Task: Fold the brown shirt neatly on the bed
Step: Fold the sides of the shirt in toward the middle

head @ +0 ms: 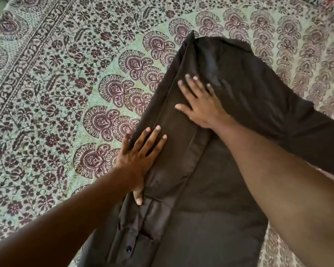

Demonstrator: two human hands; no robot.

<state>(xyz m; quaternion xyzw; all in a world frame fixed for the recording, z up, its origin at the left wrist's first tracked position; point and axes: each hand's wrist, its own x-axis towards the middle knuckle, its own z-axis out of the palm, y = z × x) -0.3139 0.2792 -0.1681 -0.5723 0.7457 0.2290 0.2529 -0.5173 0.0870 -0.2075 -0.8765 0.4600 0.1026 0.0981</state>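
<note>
Two flat hands, left hand [141, 151] and right hand [199, 101], are pressed open-fingered on the brown shirt [220, 189], nothing gripped. Light, limp cloth is judged; the folded edge nearest the bed's [46, 93] left side should be pinched.

Shirt [229, 180] cut off by bottom edge and by right edge at mid right. Shirt parts under both forearms hidden. Right hand [199, 105] blurred, fingertips smeared; cloth just past it also blurred. Left hand [141, 155]: thumb partly tucked at shirt's folded edge. Both forearms run out of frame, lower left and lower right. Bed [56, 83] edges not visible except upper left corner, unclear. Red thing [331, 0] at upper right corner cropped, blurred, cannot tell what.
</note>
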